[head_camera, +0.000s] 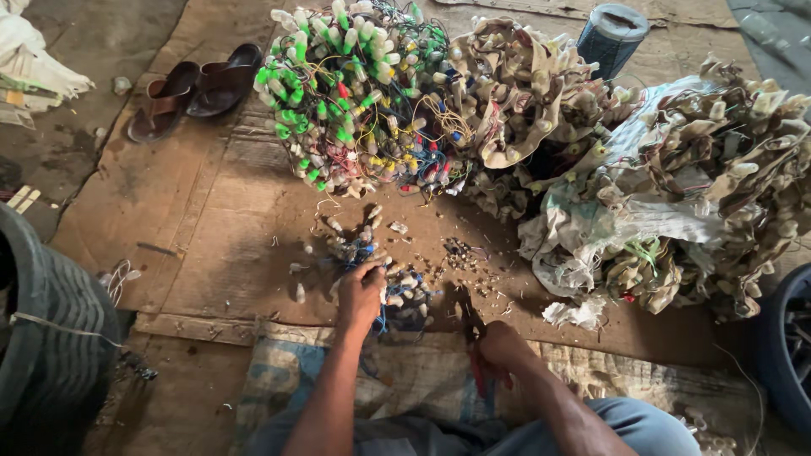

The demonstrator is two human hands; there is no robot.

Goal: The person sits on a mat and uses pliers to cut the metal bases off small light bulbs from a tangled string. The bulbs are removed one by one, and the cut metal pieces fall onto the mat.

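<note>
**Two hands sorting a wire bundle on cardboard**

Two hands were at work when I looked down. My left hand [361, 291] was closed around a small bundle of wires and pale sockets [372, 262], pinning it to the cardboard sheet [194, 219]. My right hand [498, 342], at four o'clock from the bundle, was wrapped round the red-handled cutters [475, 355]; I could not tell how far their blades stood apart. Small cut bits [460, 253] lay at two o'clock from the bundle. At twelve o'clock sat the big heap of green-capped wiring [338, 93], with tan heaps [524, 110] at one and two o'clock and a pair of sandals [194, 89] at ten. As I judged it, clean work called for pulling one lead taut with the left hand and bringing the blades close beside the socket, fingers well back.
</note>
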